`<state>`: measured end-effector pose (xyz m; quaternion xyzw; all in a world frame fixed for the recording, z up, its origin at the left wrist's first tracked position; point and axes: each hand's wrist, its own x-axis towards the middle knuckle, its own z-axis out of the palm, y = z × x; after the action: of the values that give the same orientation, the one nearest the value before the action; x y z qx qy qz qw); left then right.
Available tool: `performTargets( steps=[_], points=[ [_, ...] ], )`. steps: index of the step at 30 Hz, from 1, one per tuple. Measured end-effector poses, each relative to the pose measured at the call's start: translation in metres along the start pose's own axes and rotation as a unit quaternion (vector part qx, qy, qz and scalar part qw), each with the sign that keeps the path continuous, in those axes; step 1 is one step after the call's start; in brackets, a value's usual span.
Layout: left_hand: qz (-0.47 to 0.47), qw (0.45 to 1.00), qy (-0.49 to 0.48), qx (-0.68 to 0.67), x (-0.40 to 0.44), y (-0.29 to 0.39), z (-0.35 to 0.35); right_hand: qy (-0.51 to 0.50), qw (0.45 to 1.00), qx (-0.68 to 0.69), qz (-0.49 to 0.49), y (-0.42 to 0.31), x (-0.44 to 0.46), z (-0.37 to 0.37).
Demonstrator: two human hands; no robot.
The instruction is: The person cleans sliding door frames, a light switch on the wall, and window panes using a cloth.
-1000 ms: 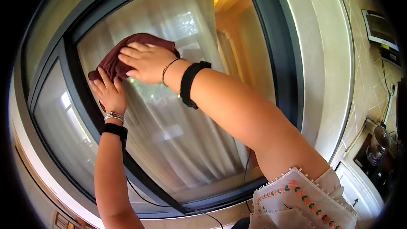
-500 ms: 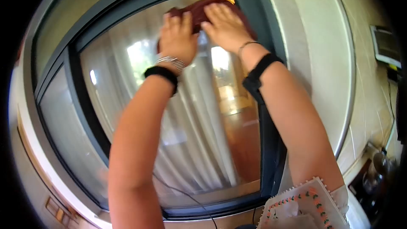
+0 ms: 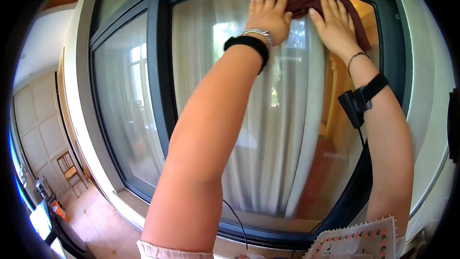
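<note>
A dark maroon cloth [image 3: 301,1] lies pressed against the upper part of a window pane [image 3: 201,129] in a dark grey frame [image 3: 160,67]. Flat on its left end is my left hand [image 3: 269,15], fingers stretched upward and a little apart. My right hand [image 3: 336,28] rests on the cloth further right, fingers spread, palm toward the glass. Part of the cloth hangs down beyond my right hand along the pane's right side. Both wrists wear black bands; a small black device [image 3: 354,105] with a cable sits on the right one.
Behind the glass hangs a pale curtain [image 3: 268,153]. A second pane [image 3: 127,110] stands to the left past a dark upright. At far left are a wooden chair [image 3: 71,169] and a tiled floor [image 3: 103,216]. A thin black cable [image 3: 237,217] runs below my arms.
The view has swung left, bringing the chair and floor into sight. Both hands stay flat on the cloth high on the pane, and the cloth now hangs lower at its right end.
</note>
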<state>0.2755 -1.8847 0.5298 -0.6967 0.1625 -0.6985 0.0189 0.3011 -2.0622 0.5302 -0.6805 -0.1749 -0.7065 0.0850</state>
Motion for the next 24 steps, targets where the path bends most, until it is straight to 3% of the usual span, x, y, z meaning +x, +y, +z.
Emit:
performTargets(
  steps=[6, 8, 12, 16, 18, 24],
  points=[
    [0.014, 0.984, 0.042, 0.171, -0.016, -0.099, -0.026, 0.009, 0.999, -0.001, -0.052, -0.087, 0.022, 0.028],
    [0.010, 0.967, 0.027, 0.254, -0.024, -0.126, -0.044, -0.004, 0.996, 0.062, -0.057, -0.122, 0.026, 0.029],
    [-0.059, 0.905, -0.109, 0.408, -0.038, -0.156, -0.090, -0.084, 0.981, 0.136, -0.109, -0.188, 0.035, 0.035],
    [-0.067, 0.873, -0.211, 0.435, -0.043, -0.154, -0.104, -0.112, 0.958, 0.194, -0.180, -0.234, 0.029, 0.048],
    [-0.056, 0.885, -0.202, 0.416, -0.051, -0.158, -0.105, -0.071, 0.955, 0.215, -0.190, -0.240, 0.022, 0.062],
    [-0.108, 0.894, -0.237, 0.365, -0.063, -0.147, -0.098, -0.151, 0.943, 0.192, -0.227, -0.210, 0.006, 0.040]
  ],
)
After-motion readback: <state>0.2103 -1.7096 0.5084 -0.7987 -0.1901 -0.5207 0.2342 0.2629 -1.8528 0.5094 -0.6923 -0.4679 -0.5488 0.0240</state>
